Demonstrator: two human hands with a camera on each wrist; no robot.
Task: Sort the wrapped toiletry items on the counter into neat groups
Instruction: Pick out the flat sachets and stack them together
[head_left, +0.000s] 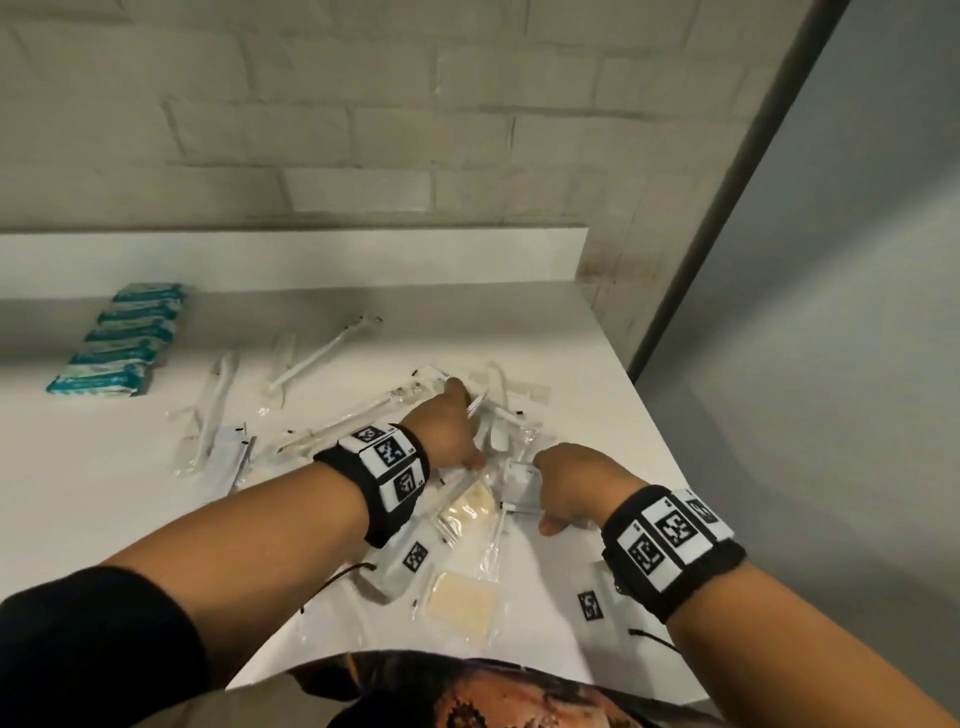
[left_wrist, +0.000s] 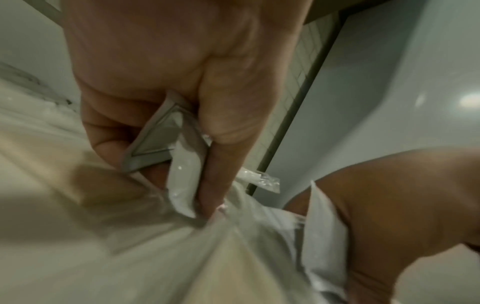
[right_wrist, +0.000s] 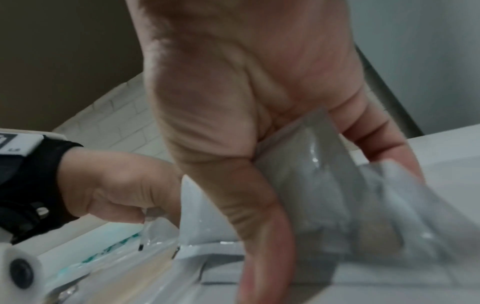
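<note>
A loose pile of wrapped toiletries (head_left: 498, 441) lies in the middle of the white counter (head_left: 104, 509). My left hand (head_left: 460, 423) reaches into the pile and grips small flat white sachets (left_wrist: 166, 142) between thumb and fingers. Just to its right, my right hand (head_left: 563, 491) holds a stack of similar white sachets (right_wrist: 303, 164) low over the counter, thumb in front, fingers behind. Two cream soap packets (head_left: 467, 506) (head_left: 465, 603) lie in clear wrap under my wrists. Wrapped toothbrushes (head_left: 322, 356) and combs (head_left: 213, 415) are scattered to the left of the pile.
A tidy row of teal packets (head_left: 122, 340) sits at the back left, below a white ledge (head_left: 311, 254) and a brick wall. The counter's right edge (head_left: 660, 415) runs diagonally beside a grey panel. Its front edge is at my body.
</note>
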